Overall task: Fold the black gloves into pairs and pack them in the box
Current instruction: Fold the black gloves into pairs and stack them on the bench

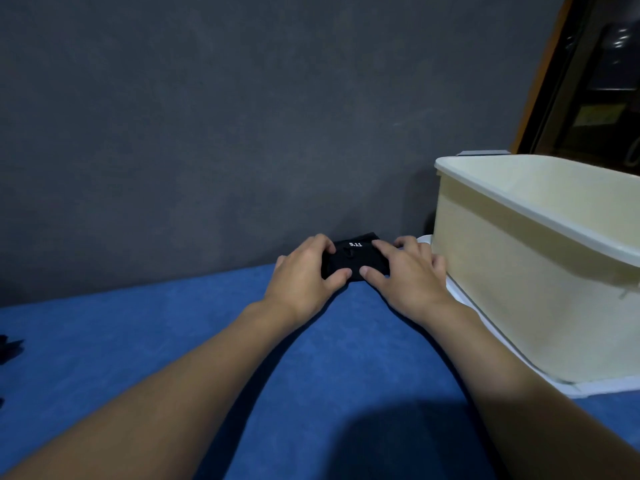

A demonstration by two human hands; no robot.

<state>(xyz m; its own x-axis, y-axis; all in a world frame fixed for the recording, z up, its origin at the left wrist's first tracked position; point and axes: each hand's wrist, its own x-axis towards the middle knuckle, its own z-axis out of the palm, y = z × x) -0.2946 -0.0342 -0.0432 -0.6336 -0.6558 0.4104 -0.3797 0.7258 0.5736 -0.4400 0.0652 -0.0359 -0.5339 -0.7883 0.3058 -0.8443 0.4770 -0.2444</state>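
Beside the cream plastic box [502,271], left hand [301,271] and right hand [408,271] both grip a folded black glove bundle [353,259]; judged folded, not yet packed.

The single legible marking is "5.11", in small white digits, printed on the upward face of the black folded glove [351,261], close to its far edge. This glove lies just left of the cream plastic box [512,271].
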